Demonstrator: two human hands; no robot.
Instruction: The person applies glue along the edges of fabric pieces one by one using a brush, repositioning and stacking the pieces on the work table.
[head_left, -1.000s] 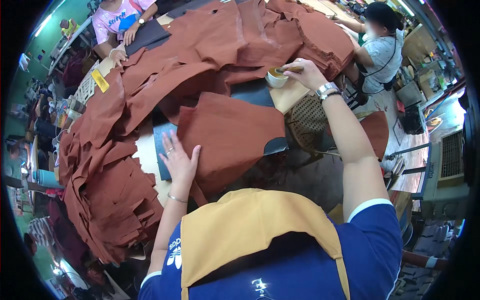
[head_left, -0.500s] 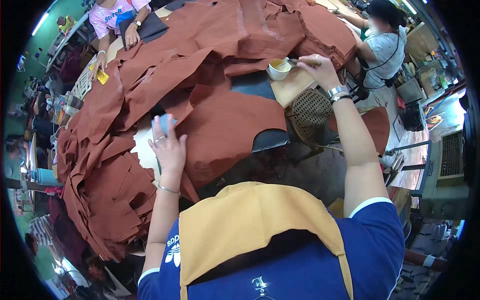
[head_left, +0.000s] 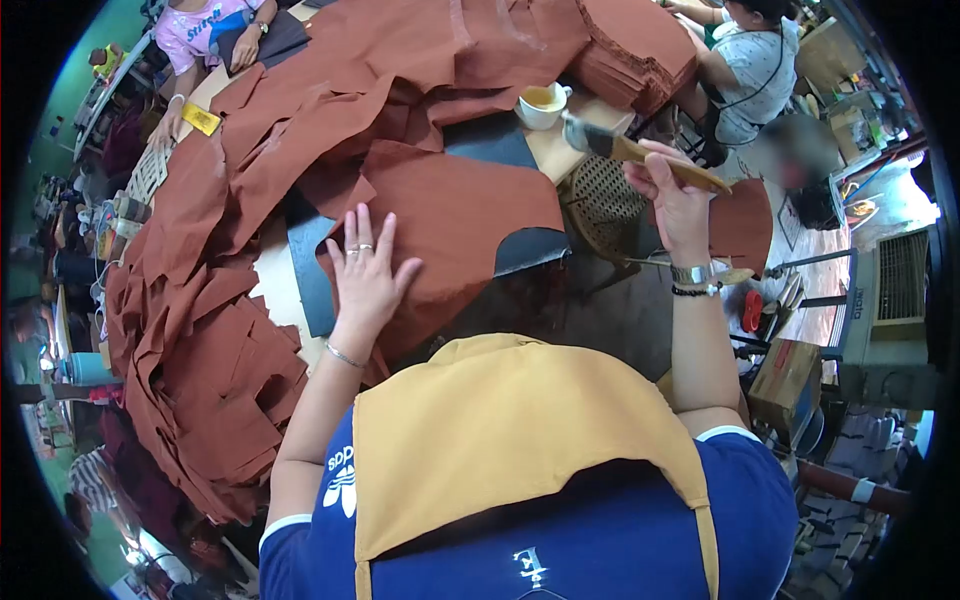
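Observation:
My left hand, fingers spread, lies flat on the left part of a reddish-brown sheet. A dark board shows under that sheet at its left, top and lower right. My right hand is closed on the wooden handle of a flat brush. The brush is raised right of the sheet, its pale bristles pointing left. Just beyond the bristles stands a white cup with yellowish contents, on a light wooden surface.
Large heaps of reddish-brown material cover the left and far side. A person in a pink shirt has a hand near a yellow object. Another person sits at the upper right. A woven seat stands beyond the table edge.
The brush has left the cup and moved right and nearer to me. My left hand has shifted right onto the sheet, which lies flatter at its left. The far person's hand has left the yellow object.

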